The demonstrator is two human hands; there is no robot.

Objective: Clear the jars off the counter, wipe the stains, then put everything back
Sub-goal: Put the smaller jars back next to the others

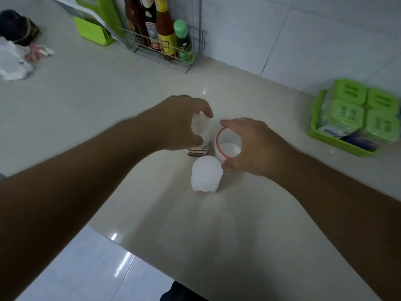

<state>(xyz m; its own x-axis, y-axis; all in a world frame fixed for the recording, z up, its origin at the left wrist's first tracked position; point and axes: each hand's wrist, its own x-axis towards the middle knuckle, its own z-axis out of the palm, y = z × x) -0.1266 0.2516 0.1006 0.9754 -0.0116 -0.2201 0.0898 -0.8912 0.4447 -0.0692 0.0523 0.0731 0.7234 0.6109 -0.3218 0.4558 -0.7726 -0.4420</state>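
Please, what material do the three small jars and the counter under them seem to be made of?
Jar with the red rim: seemingly translucent plastic, since white contents show through its wall. Jar under the left hand and the nearest jar: likely milky white plastic, matte, but motion blur leaves this open. Counter: polished stone or a stone-like slab, pale beige, glossy, because it reflects a light spot.
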